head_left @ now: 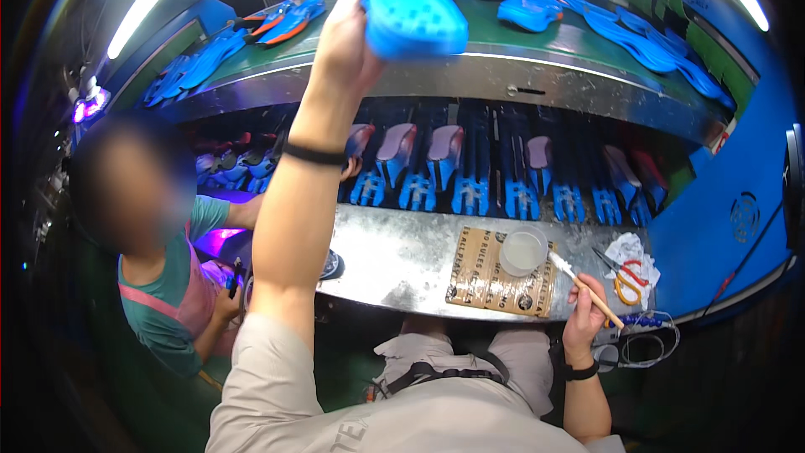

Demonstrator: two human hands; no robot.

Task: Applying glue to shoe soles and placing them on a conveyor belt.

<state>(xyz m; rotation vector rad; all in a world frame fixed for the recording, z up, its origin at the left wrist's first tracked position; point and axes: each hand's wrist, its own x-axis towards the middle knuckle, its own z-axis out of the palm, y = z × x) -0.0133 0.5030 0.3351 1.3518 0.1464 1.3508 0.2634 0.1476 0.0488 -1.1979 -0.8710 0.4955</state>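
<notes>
My left arm reaches up over the green conveyor belt (pixel 436 71), its hand (pixel 345 44) closed on the edge of a bright blue shoe sole (pixel 411 13), slightly blurred. Down at the right, my right hand (pixel 584 319) grips a brush (pixel 594 292) by its wooden handle. The brush's white bristles point toward a clear round tub (pixel 523 253) of pale, cloudy liquid. Beneath the tub lies a brown printed cardboard piece (pixel 482 285) on the metal bench (pixel 377 273).
Blue soles (pixel 530 13) and blue-and-orange soles (pixel 289 21) lie on the belt. Under it, shoe uppers (pixel 444 144) sit on a row of racks. Orange-handled pliers (pixel 626 285) rest by white tissue (pixel 627 250). A co-worker (pixel 159 285) sits close on the left.
</notes>
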